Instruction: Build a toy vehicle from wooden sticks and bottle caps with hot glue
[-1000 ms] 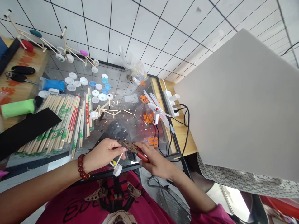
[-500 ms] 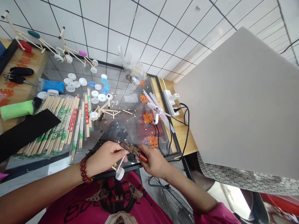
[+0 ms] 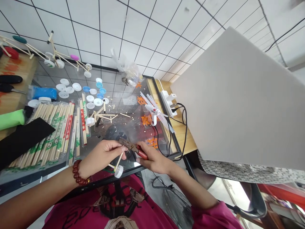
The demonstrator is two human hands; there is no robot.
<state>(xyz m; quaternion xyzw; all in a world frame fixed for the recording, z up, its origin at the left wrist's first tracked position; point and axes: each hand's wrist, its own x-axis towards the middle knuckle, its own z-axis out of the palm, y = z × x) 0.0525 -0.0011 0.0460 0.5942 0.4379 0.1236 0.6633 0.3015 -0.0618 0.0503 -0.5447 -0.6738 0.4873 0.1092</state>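
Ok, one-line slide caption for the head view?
Left hand steadies a stick piece with a white cap; right hand grips red-handled pliers.

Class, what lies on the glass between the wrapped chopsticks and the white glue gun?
The head view shows round caps, a stick frame, a loose stick and pale scraps.

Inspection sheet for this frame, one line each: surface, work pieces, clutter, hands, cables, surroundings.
Surface: glass tabletop, dark-framed, pale crumbs scattered.
Work pieces: stick piece with white cap; pliers, jaw closure unclear.
Clutter: wrapped chopsticks, loose caps, black strip overlapping chopsticks, clear bag.
Hands: left hand holds the stick piece near the pliers' tip; right hand grips the red handles.
Cables: black cords near power strip; glue gun cord crosses the glass.
Surroundings: tiled wall, large grey panel.
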